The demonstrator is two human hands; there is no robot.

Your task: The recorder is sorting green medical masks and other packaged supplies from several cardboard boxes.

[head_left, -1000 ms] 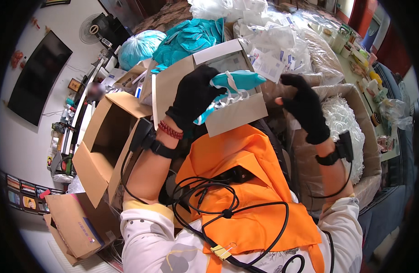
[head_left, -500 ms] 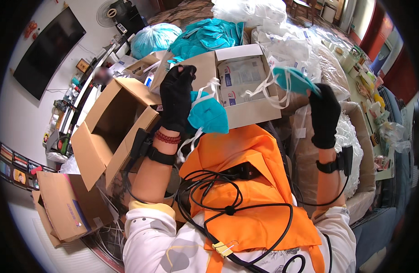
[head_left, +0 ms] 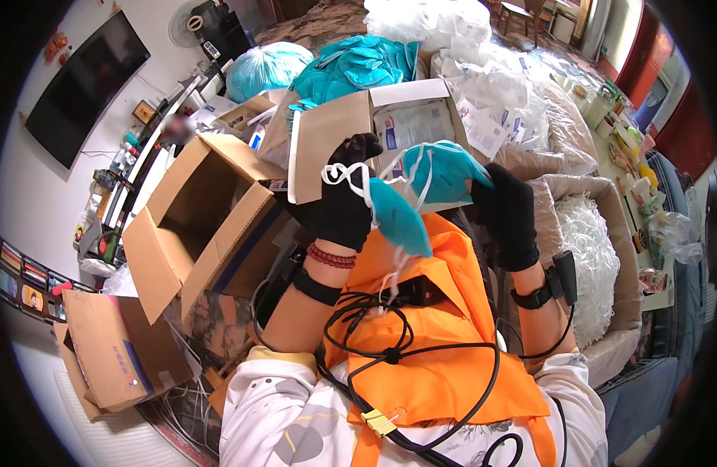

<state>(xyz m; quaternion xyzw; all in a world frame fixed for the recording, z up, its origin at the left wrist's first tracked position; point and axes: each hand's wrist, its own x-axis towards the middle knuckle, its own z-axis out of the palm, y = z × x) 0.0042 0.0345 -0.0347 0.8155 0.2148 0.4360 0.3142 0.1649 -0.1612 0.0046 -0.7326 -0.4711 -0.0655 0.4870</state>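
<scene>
My left hand (head_left: 349, 191), in a black fingerless-looking glove, is closed, with white elastic straps looped at its fingers. From those straps a teal cup-shaped face mask (head_left: 400, 218) hangs tilted beside it. My right hand (head_left: 508, 214), gloved in black too, pinches the edge of a second teal face mask (head_left: 446, 175), whose white straps dangle toward the left hand. Both masks are over the near edge of an open white carton (head_left: 378, 97) that holds clear plastic packs (head_left: 413, 124). My left fingertips are partly hidden by the glove and straps.
A heap of teal masks (head_left: 354, 66) lies behind the carton, beside a tied bag (head_left: 267, 68). An open brown box (head_left: 168, 257) stands at left. To the right, a lined box holds white straps (head_left: 588, 268). Black cables (head_left: 421, 354) cross my orange apron (head_left: 467, 381).
My hands have come closer together: the left moved right and slightly down, the right moved left and down. Each carried its mask along, and the two masks now hang nearly side by side.
</scene>
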